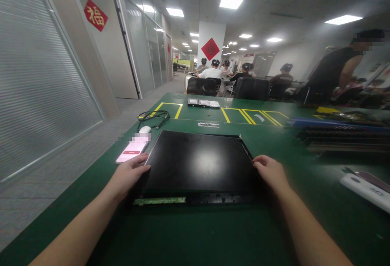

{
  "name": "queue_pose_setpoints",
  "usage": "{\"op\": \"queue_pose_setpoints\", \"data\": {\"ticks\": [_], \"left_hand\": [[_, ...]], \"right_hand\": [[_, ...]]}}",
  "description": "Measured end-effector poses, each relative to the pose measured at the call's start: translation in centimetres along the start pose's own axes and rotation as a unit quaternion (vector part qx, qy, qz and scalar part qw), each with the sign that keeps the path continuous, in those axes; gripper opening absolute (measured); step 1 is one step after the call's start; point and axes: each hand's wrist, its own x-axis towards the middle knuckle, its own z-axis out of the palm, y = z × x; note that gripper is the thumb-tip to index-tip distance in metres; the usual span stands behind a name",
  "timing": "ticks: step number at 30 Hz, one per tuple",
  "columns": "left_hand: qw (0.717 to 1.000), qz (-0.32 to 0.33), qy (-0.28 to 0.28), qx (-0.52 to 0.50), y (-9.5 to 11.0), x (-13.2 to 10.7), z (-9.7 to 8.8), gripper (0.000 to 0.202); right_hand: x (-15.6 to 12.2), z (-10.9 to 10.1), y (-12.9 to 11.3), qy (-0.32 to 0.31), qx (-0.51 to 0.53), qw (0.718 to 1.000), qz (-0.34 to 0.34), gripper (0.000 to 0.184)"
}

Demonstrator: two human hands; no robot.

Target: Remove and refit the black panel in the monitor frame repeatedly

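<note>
A black flat display panel (198, 162) lies face up on the green table mat (195, 233), with a thin green circuit strip (160, 201) along its near edge. My left hand (129, 174) rests on the panel's left edge, fingers curled around the side. My right hand (269, 172) grips the right edge, fingers curled down over it. Both hands touch the panel at about its middle height.
A phone with a pink screen (131, 152) lies left of the panel, beside a white mouse (145, 129) and a coiled black cable (154, 116). Dark stacked parts (344, 138) and a white device (365, 189) sit right. Small trays (203, 103) lie farther back. Several people sit beyond; one stands at right (338, 71).
</note>
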Motion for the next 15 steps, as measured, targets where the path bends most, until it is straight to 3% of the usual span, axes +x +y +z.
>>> {"op": "queue_pose_setpoints", "data": {"ticks": [8,15], "left_hand": [[0.994,0.061,-0.01,0.092,0.0,-0.1,0.0,0.019],[0.973,0.101,-0.035,0.202,-1.2,0.6,-0.2,0.03]], "right_hand": [[0.0,-0.1,-0.1,-0.005,-0.004,1.0,-0.004,0.017],[0.0,-0.1,-0.1,-0.002,-0.004,1.0,-0.001,0.018]]}}
